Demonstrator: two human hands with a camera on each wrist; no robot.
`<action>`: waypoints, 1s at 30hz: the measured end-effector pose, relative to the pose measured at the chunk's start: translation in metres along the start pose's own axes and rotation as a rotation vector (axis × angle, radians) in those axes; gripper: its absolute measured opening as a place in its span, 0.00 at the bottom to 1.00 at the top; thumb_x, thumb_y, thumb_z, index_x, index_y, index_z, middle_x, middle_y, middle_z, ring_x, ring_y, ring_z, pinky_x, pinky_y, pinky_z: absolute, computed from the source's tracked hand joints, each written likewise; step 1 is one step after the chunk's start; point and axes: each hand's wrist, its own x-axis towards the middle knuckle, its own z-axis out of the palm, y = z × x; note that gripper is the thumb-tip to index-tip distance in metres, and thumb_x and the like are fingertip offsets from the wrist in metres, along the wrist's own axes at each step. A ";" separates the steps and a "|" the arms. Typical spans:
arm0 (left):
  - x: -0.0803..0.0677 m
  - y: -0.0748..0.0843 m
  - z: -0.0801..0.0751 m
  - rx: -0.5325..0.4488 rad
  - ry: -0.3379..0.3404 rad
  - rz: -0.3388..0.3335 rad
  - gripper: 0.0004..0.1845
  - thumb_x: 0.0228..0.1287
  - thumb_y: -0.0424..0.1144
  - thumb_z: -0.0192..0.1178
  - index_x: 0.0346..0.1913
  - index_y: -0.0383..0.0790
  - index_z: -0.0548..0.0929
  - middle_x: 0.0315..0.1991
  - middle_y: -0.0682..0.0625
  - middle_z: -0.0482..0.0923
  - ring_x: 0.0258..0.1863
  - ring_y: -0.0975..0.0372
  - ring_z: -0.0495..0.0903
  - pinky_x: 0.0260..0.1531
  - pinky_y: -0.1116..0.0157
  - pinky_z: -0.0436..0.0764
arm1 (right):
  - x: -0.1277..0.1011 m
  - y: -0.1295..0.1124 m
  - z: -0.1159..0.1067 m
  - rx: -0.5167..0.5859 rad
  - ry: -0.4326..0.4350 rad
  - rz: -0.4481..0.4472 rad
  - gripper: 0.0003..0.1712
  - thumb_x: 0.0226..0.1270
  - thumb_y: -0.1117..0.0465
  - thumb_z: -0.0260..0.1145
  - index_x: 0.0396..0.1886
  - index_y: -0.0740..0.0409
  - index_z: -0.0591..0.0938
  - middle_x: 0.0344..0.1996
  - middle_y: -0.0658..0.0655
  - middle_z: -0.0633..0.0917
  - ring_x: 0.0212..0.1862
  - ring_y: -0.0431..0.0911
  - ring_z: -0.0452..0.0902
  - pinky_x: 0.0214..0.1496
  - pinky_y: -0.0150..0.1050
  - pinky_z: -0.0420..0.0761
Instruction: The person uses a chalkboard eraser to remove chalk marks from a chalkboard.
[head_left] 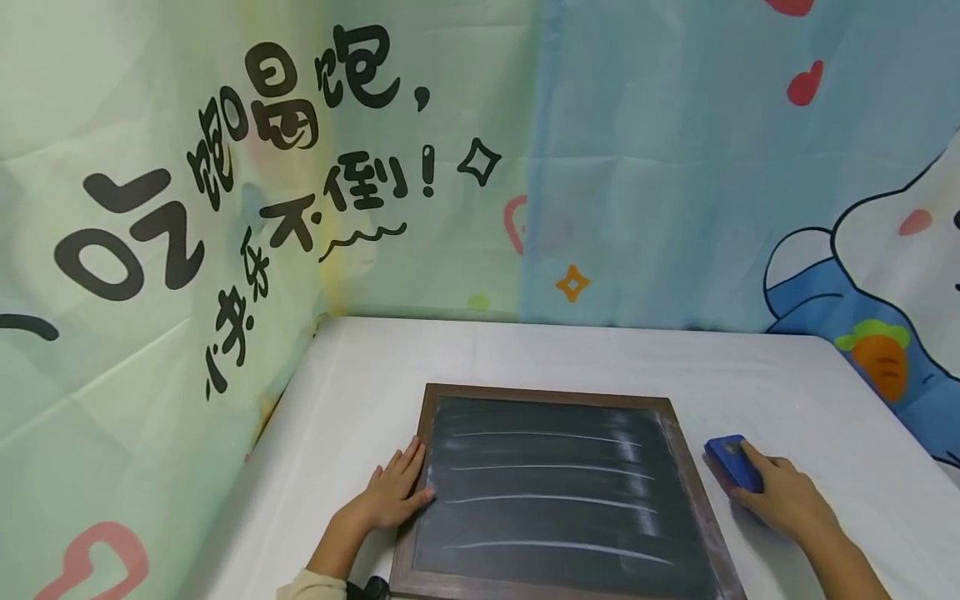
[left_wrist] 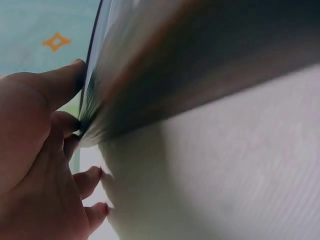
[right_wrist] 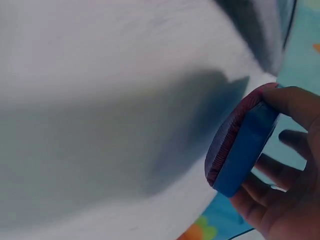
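Blackboard (head_left: 555, 483) on counter (head_left: 600, 354), lower centre of frame, directly left of right hand (head_left: 791, 500). Right fingers grip blue eraser (head_left: 735, 462), apart from blackboard, long axis slanting upper left to lower right. Left hand (head_left: 393, 493) nearer, touching blackboard's left edge, fingers extended, unclenched.

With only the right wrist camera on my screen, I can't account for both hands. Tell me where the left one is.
Observer: In the head view, the left hand rests at the left edge of the blackboard, its thumb over the brown frame.
Operator: Now report what is marked on the board.
Observer: Four white lines run across it, one below another, slightly curved.
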 end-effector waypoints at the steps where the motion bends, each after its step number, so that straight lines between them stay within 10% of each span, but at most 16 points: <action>1: -0.001 0.000 -0.001 -0.004 -0.003 0.003 0.37 0.68 0.49 0.47 0.70 0.31 0.49 0.72 0.38 0.42 0.68 0.39 0.47 0.59 0.36 0.48 | 0.003 -0.005 -0.001 0.002 0.025 -0.037 0.46 0.55 0.51 0.65 0.63 0.75 0.57 0.49 0.85 0.64 0.49 0.78 0.65 0.44 0.64 0.71; 11: 0.000 -0.004 -0.010 0.027 -0.014 0.036 0.35 0.67 0.47 0.48 0.69 0.31 0.52 0.72 0.39 0.44 0.68 0.40 0.50 0.59 0.38 0.53 | 0.023 -0.053 -0.008 -0.040 0.116 -0.373 0.39 0.46 0.67 0.70 0.60 0.69 0.66 0.51 0.79 0.71 0.46 0.75 0.69 0.40 0.63 0.72; 30: 0.003 -0.010 -0.008 0.053 -0.029 0.005 0.36 0.68 0.50 0.46 0.70 0.34 0.49 0.73 0.42 0.42 0.70 0.43 0.48 0.60 0.39 0.51 | 0.058 -0.073 -0.001 -0.024 0.027 -0.506 0.36 0.35 0.73 0.70 0.53 0.67 0.75 0.50 0.77 0.74 0.47 0.72 0.72 0.40 0.56 0.75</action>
